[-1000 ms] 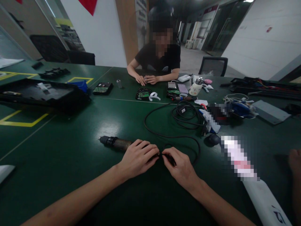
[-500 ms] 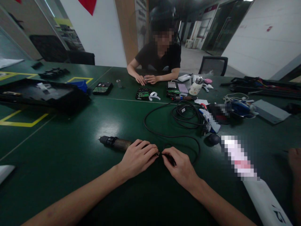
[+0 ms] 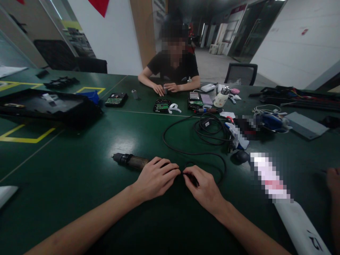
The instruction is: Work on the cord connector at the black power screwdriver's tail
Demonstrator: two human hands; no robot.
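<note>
A dark cylindrical power tool lies on the green table with its tip pointing left. My left hand is wrapped over its rear end. My right hand pinches the black cable's plug right at the tool's back, fingertips almost touching my left hand. The black cable loops away from there toward the coil at the table's middle.
A person sits across the table with both hands together on a small object. Circuit boards, a black tray, a cable coil, a white bottle and a white tube lie around. Another hand shows at right.
My hands stay almost still at the tool's rear; the fingertips have closed together slightly. The person opposite has shifted to the left.
</note>
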